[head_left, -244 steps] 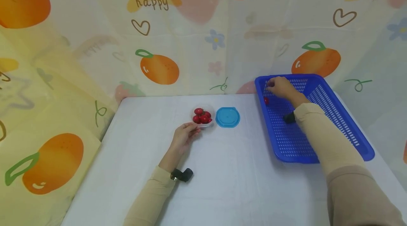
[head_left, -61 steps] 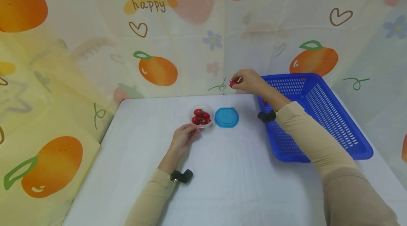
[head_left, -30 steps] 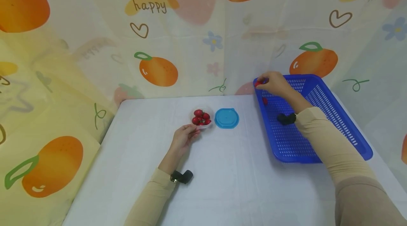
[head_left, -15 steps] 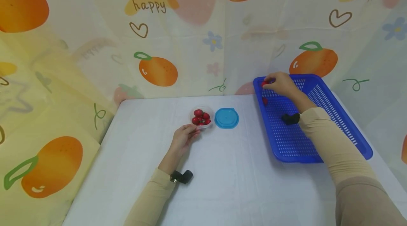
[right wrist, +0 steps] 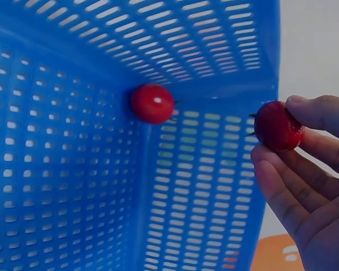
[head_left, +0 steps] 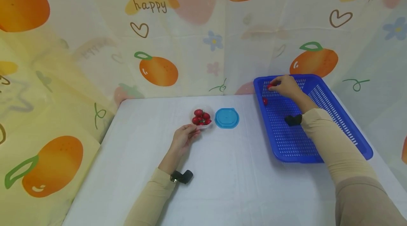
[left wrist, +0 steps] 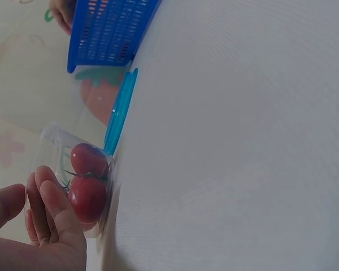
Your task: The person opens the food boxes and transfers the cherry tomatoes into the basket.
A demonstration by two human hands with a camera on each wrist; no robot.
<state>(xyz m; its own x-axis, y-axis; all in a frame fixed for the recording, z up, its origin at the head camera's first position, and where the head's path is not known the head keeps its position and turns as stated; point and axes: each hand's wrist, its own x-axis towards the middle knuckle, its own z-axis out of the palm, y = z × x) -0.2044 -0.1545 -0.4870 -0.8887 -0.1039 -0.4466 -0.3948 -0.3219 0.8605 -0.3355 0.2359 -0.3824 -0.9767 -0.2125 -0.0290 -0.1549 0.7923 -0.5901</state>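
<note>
In the head view, my left hand [head_left: 183, 137] is at the near side of a clear plastic container [head_left: 193, 108] of red cherry tomatoes [head_left: 198, 112]. Its thumb is at the container's rim and the fingers lie against the outer wall. In the left wrist view those fingers [left wrist: 62, 212] look nearly straight. My right hand [head_left: 286, 86] pinches a cherry tomato [right wrist: 277, 127] between thumb and fingers, inside the far left corner of a blue plastic basket [head_left: 271, 141]. Another cherry tomato [right wrist: 152, 104] rests in that basket, a short way from the held one.
A blue lid [head_left: 227, 118] lies on the white-covered table [head_left: 241, 183], just right of the container. Behind the table hangs a fruit-printed cloth [head_left: 190, 63]. The right forearm [head_left: 330, 144] reaches across the basket.
Two seconds ago the right hand held the tomato left of the basket, above the table. It has since moved right and down into the basket's corner. The left hand stays at the container.
</note>
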